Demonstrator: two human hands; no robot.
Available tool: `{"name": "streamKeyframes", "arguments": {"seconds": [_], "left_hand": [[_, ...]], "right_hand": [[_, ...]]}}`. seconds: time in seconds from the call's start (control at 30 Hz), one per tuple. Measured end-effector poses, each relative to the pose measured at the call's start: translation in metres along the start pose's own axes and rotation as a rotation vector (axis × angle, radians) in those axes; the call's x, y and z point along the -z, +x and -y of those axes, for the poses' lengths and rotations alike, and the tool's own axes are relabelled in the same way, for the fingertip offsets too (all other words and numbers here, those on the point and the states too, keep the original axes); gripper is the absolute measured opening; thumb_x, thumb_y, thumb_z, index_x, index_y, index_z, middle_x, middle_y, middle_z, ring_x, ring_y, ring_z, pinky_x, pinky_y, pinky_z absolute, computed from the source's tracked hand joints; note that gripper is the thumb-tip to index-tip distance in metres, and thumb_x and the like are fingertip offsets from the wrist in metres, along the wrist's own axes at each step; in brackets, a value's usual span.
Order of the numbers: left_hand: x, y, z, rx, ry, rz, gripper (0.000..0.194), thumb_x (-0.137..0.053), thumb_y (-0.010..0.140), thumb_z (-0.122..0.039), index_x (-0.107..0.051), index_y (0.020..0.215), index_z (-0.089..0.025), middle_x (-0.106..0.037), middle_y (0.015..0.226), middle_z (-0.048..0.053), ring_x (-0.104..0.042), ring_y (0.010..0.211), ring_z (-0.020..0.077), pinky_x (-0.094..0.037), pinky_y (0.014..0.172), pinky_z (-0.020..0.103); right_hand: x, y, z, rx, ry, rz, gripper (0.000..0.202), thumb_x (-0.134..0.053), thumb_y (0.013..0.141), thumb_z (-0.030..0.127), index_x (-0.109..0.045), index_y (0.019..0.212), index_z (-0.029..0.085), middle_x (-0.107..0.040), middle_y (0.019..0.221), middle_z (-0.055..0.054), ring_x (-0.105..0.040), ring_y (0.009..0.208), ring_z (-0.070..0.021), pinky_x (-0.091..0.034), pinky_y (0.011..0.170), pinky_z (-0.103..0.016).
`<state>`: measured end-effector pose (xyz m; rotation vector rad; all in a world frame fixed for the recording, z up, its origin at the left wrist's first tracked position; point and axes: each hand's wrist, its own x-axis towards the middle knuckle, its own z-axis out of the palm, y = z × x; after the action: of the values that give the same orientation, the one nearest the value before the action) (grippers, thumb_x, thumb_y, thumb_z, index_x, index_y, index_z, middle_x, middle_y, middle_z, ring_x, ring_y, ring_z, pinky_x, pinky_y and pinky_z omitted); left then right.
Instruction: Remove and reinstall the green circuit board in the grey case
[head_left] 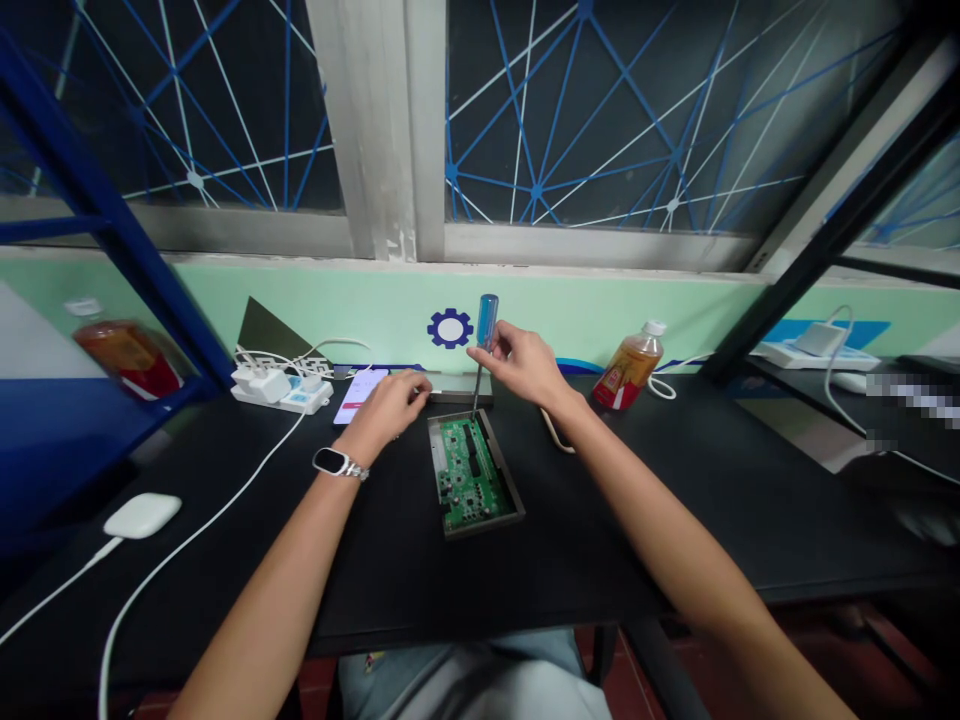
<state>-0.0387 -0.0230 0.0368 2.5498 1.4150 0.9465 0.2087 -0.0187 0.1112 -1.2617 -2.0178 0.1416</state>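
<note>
A green circuit board (469, 470) lies in a shallow grey metal case (512, 500) on the black table. My right hand (521, 362) grips a screwdriver (487, 318) with a blue handle, held nearly upright, its tip down at the far end of the board. My left hand (391, 402) is closed, fingertips pressed together beside a grey metal panel (457, 385) behind the case; what it holds, if anything, is too small to make out. A lit phone (360, 390) lies partly behind my left hand.
A power strip (281, 392) with white plugs and cables stands at the back left. A white charging case (142, 515) is on the left. A drink bottle (630, 365) stands at the back right, near a beige strap (557, 432).
</note>
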Motion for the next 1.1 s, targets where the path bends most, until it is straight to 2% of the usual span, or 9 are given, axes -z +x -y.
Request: {"name": "streamKeyframes", "arguments": {"seconds": [0.1, 0.2, 0.37, 0.57, 0.77, 0.93, 1.1], "left_hand": [[0.021, -0.009, 0.018, 0.132, -0.039, 0.136, 0.014, -0.058, 0.082, -0.019, -0.072, 0.085, -0.018, -0.072, 0.082, 0.005, -0.064, 0.075, 0.0187, -0.047, 0.073, 0.029], [0.026, -0.019, 0.033, 0.281, -0.097, 0.286, 0.014, -0.059, 0.073, -0.015, -0.071, 0.076, -0.018, -0.072, 0.073, 0.003, -0.065, 0.070, 0.0174, -0.045, 0.067, 0.026], [0.013, -0.025, 0.044, 0.378, -0.110, 0.367, 0.016, -0.059, 0.066, -0.015, -0.073, 0.073, -0.018, -0.074, 0.072, 0.003, -0.067, 0.071, 0.0179, -0.046, 0.068, 0.026], [-0.001, -0.025, 0.051, 0.421, -0.080, 0.429, 0.015, -0.062, 0.063, -0.018, -0.074, 0.073, -0.018, -0.074, 0.073, 0.005, -0.066, 0.069, 0.0186, -0.044, 0.066, 0.027], [0.000, -0.024, 0.041, 0.380, -0.092, 0.410, 0.013, -0.059, 0.067, -0.017, -0.071, 0.070, -0.018, -0.071, 0.070, 0.004, -0.062, 0.065, 0.0169, -0.040, 0.061, 0.026], [-0.003, -0.017, 0.022, 0.268, -0.357, 0.371, 0.016, -0.063, 0.077, -0.030, -0.070, 0.082, -0.017, -0.070, 0.076, 0.004, -0.062, 0.072, 0.0172, -0.046, 0.067, 0.026], [-0.007, -0.014, 0.012, 0.266, -0.578, 0.390, 0.022, -0.066, 0.081, -0.037, -0.068, 0.086, -0.015, -0.070, 0.079, 0.005, -0.062, 0.072, 0.0161, -0.048, 0.067, 0.027]], "right_hand": [[0.001, -0.001, 0.000, 0.024, -0.015, -0.016, 0.035, -0.058, 0.089, 0.055, -0.049, 0.080, 0.022, -0.063, 0.069, 0.000, -0.056, 0.063, -0.0171, -0.031, 0.059, -0.029], [-0.001, -0.003, 0.004, 0.028, 0.073, -0.045, 0.035, -0.054, 0.092, 0.057, -0.047, 0.086, 0.023, -0.061, 0.065, 0.000, -0.059, 0.060, -0.0182, -0.036, 0.060, -0.031], [-0.010, -0.006, 0.009, 0.001, 0.484, 0.065, 0.036, -0.048, 0.096, 0.059, -0.039, 0.097, 0.025, -0.069, 0.082, -0.002, -0.065, 0.055, -0.0150, -0.047, 0.055, -0.031], [-0.027, -0.009, 0.006, -0.043, 0.676, 0.130, 0.039, -0.044, 0.097, 0.063, -0.034, 0.101, 0.026, -0.068, 0.082, -0.002, -0.068, 0.058, -0.0159, -0.053, 0.050, -0.030], [-0.037, -0.009, 0.003, -0.073, 0.776, 0.125, 0.041, -0.040, 0.097, 0.066, -0.029, 0.106, 0.027, -0.065, 0.077, 0.000, -0.068, 0.055, -0.0173, -0.057, 0.049, -0.032], [-0.043, -0.007, -0.004, -0.066, 0.809, 0.107, 0.047, -0.058, 0.092, 0.058, -0.027, 0.108, 0.027, -0.066, 0.079, -0.001, -0.066, 0.051, -0.0179, -0.056, 0.048, -0.034], [-0.047, -0.006, -0.008, -0.061, 0.825, 0.090, 0.041, -0.057, 0.093, 0.052, -0.027, 0.108, 0.027, -0.066, 0.080, 0.000, -0.066, 0.051, -0.0175, -0.057, 0.048, -0.035]]}}
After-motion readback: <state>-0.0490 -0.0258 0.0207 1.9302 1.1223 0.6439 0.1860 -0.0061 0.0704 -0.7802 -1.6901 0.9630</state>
